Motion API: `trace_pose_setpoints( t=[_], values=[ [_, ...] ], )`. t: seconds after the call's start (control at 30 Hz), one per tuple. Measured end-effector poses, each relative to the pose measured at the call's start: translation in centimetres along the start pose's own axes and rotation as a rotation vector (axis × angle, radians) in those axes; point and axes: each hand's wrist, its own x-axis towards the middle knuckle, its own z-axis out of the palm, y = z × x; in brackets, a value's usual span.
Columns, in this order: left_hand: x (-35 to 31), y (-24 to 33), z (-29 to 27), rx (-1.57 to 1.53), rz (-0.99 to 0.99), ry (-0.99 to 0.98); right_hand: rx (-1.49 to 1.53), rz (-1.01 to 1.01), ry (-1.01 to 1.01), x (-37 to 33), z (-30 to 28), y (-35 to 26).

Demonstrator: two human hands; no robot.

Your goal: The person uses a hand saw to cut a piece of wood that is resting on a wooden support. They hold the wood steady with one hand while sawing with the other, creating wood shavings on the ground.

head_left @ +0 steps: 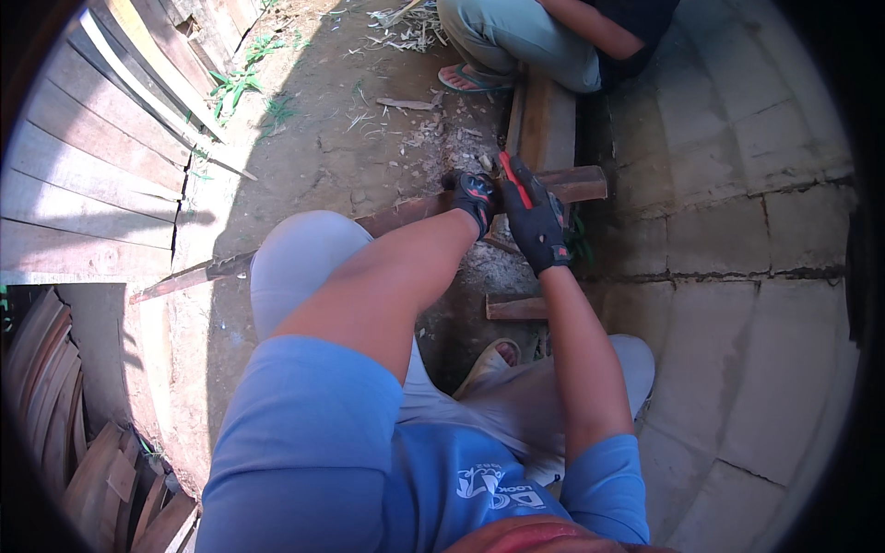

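One sandalled foot (507, 352) low between the knees, short wood block (518, 307) just ahead, near enough to catch toes on any shift of stance; left knee (309, 244) over the line of the crosswise timber (583, 184), touching or not, cannot tell; right hand (536, 221) apparently closed on a slim red tool (519, 186) along the thumb side; left hand (473, 195) just beside, down at the timber, gripping or merely pressing, cannot tell; main risk, a slip of the tool toward left fingers, likely cause: hands so close together; next risk, rolling or swinging of the timber, likely cause: uneven support or too light a left-hand hold; timber slanting from lower left, past the knee, to a right end near grey blockwork (714, 235); possible tipping from pressure near that end; beyond, lengthwise beam (558, 129) leading toward a co-worker's foot (470, 80); possible jog from a knock along that beam, contact with timber unclear; farthest, pale wood shavings (415, 26) on the ground, possibly slippery underfoot.
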Motion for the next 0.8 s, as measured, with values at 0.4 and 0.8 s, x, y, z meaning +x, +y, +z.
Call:
trace_pose_setpoints(
  t=[0.4,0.8],
  values=[
    [0.4,-1.3,-1.8,-0.010,-0.001,-0.230,0.086,0.247,-0.116,-15.7,-14.8,-5.5],
    [0.0,-1.3,-1.6,-0.018,-0.023,-0.133,-0.044,0.195,-0.026,-21.5,-17.1,-6.9]
  ],
)
